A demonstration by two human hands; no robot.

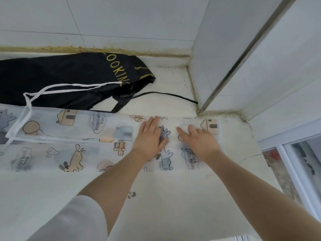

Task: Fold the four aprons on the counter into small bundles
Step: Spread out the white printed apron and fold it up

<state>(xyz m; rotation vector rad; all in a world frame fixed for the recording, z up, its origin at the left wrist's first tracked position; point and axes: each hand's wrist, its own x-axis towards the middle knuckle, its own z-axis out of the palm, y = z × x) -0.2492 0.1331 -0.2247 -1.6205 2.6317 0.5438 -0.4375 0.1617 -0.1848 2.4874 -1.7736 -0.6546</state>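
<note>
Both hands lie flat on the printed apron (83,136), a thin, half-transparent white cloth with cartoon houses, animals and speech bubbles, folded into a long strip across the pale counter (156,197). The left hand (150,136) presses down with its fingers straight and close together, thumb out to the side. The right hand (199,139), a ring on one finger, presses beside it near the strip's right end, fingers straight and slightly spread. Neither hand grips anything.

A white tie (27,108) loops from the printed apron's far-left part onto the black apron (60,75), which lies crumpled just behind the strip, against the tiled wall (121,18). It is smooth dark cloth with gold lettering, and its thin black strap (166,95) trails towards the corner. A window frame (295,153) stands right of the strip.
</note>
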